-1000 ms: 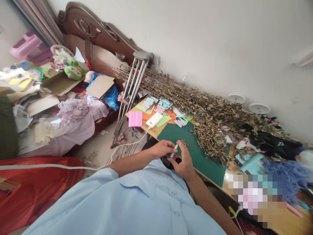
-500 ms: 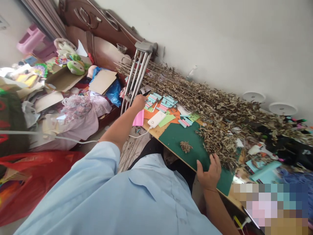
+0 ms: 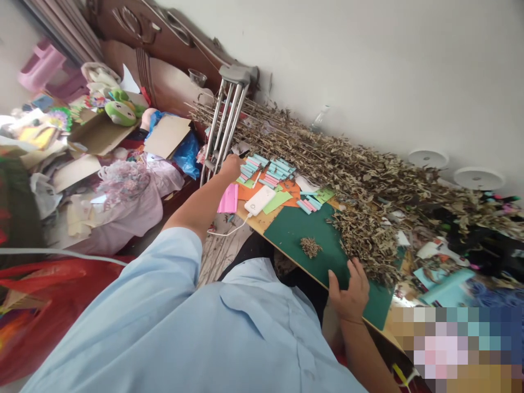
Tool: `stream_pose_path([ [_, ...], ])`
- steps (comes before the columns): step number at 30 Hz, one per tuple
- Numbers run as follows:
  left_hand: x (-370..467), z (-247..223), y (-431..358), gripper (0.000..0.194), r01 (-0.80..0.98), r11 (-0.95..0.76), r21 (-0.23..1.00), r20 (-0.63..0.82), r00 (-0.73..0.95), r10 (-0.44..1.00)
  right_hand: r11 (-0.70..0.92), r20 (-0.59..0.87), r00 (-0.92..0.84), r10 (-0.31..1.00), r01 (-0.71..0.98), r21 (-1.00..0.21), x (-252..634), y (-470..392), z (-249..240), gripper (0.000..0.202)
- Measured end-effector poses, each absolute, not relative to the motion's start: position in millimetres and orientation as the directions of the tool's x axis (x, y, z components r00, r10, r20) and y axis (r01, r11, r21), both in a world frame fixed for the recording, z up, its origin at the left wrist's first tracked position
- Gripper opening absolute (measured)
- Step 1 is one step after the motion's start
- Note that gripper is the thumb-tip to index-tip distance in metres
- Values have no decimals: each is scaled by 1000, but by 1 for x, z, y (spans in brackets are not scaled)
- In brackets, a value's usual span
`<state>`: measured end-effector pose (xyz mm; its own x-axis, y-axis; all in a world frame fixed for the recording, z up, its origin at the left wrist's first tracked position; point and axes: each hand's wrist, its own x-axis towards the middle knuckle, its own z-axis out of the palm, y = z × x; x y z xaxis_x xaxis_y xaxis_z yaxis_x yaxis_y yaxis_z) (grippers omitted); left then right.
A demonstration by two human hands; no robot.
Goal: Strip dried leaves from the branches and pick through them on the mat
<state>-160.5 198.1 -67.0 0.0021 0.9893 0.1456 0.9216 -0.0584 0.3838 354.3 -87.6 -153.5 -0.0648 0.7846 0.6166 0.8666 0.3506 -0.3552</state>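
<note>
My left hand (image 3: 232,166) reaches to the far left end of the table, beside small blue and pink paper rolls (image 3: 250,165); its fingers are mostly hidden from me. Fingers apart, my right hand (image 3: 349,289) rests at the front edge of a green mat (image 3: 286,229) and holds nothing. A small clump of dried leaves (image 3: 311,247) lies on that mat, left of my right hand. Just beyond the hand spreads a larger heap of dried leaves (image 3: 364,240). Near my left forearm are a pink paper packet (image 3: 228,198) and a white power bank (image 3: 260,201) with a cable.
Metal crutches (image 3: 227,117) lean close behind my left hand. Long dried stalks (image 3: 295,128) line the wall. A glue gun (image 3: 440,250) lies at the right among clutter. Left of the table is a bed piled with things, including a cardboard box (image 3: 100,136) and plush toy (image 3: 123,112).
The view has shifted slightly. My left hand stays by the paper rolls, and my right hand keeps its open pose at the mat. The white cord at left hangs lower.
</note>
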Motion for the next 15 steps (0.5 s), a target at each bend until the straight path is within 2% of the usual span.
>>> stream_pose_path([
  [4,-152,-68,183,49,947,138,289,148,-187,971,355,617,-63,785,862,-363,354,-88,-154,65],
  [7,-133,-71,174,90,915,241,323,69,-277,958,365,617,-74,783,859,-360,354,-88,-154,64],
  [9,-122,-75,172,107,895,283,345,21,-309,951,370,623,-79,778,859,-353,354,-87,-153,63],
  [11,-115,-78,173,113,887,301,351,12,-326,945,371,630,-77,773,861,-349,353,-87,-152,62],
  [15,-112,-84,177,105,878,296,375,29,-330,943,366,636,-69,769,863,-349,353,-88,-152,60],
])
